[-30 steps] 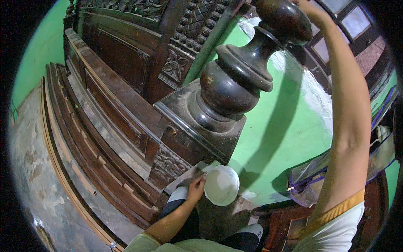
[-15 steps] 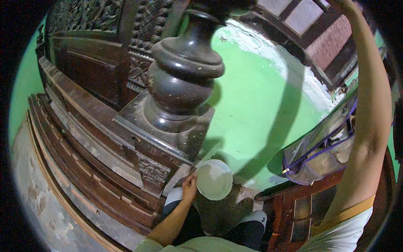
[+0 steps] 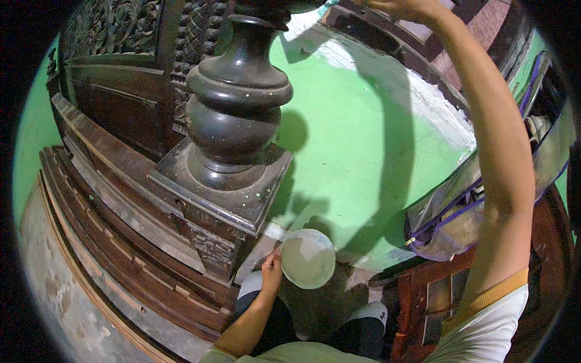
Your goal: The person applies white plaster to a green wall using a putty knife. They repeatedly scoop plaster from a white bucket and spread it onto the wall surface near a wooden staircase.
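Observation:
Low in the middle, a round pale bucket (image 3: pixel 308 259) with whitish-grey contents is held by its left rim in my left hand (image 3: pixel 272 270), the fingers closed on it. My right arm reaches far up to the wall. At the top edge, my right hand (image 3: pixel 402 8) is partly cut off, its fingers bent; what they hold cannot be made out. A small teal bit shows just left of them, close to a white patch (image 3: pixel 336 51) running along the top of the light green wall (image 3: pixel 339 157).
A dark turned wooden post (image 3: pixel 233 121) on a square base stands close on the left, joined to a carved wooden panel (image 3: pixel 115 91) and stepped ledges. Right, a clear organizer with purple edging (image 3: pixel 448 230) hangs by a reddish-brown wooden cabinet (image 3: pixel 445 296).
My right hand has moved left along the top of the wall, and my view has shifted, so the post appears further left. My left hand still grips the bucket.

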The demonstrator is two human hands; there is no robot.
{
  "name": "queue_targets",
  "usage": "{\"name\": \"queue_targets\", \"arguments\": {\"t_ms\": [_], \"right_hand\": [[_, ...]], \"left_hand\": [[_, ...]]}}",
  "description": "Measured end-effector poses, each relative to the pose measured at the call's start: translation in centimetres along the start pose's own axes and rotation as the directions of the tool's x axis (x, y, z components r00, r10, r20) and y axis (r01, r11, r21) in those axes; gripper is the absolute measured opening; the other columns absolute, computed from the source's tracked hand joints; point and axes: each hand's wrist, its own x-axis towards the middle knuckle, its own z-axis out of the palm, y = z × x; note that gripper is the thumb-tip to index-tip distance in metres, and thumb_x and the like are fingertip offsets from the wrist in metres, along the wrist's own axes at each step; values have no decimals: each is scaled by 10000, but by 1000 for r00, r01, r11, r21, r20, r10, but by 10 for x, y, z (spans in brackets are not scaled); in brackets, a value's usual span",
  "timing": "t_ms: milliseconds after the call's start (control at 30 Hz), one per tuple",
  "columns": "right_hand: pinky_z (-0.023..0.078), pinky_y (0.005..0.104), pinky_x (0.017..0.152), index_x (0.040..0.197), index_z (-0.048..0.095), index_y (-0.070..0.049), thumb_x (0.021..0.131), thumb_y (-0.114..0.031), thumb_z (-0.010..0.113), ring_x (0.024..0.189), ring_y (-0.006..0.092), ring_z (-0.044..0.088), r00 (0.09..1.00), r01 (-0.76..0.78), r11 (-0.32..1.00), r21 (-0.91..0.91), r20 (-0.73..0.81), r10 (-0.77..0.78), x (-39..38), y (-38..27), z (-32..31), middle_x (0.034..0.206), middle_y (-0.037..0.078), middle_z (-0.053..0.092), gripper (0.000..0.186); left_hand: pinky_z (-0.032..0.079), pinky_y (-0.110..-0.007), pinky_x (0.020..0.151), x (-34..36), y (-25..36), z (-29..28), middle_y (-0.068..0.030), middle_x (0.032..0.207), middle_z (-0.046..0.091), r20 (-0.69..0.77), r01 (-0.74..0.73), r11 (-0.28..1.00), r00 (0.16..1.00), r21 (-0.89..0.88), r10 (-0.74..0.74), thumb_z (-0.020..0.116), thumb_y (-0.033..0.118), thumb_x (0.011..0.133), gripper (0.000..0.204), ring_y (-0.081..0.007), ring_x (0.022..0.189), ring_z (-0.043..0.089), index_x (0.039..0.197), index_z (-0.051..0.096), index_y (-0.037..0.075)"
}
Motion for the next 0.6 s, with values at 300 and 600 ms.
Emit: {"name": "queue_targets", "arguments": {"t_ms": [300, 600], "right_hand": [[484, 394, 903, 1158, 669, -86, 714, 44, 554, 1043, 337, 568, 992, -83, 989, -119, 88, 94, 24, 33, 15, 1100, 170, 589, 477], [533, 397, 722, 1158, 694, -106, 759, -36, 626, 787, 302, 683, 967, -137, 961, -239, 178, 182, 50, 47, 4, 924, 153, 725, 411]], "left_hand": [[461, -299, 925, -4, 17, 8, -99, 1132, 677, 69, 97, 994, 993, -49, -94, 572, 175, 986, 270, -170, 1041, 598, 1161, 671, -5], [452, -301, 936, -3, 24, 5, -101, 1133, 671, 60, 110, 994, 992, -12, -109, 573, 196, 995, 285, -167, 1047, 591, 1155, 666, -22]]}}
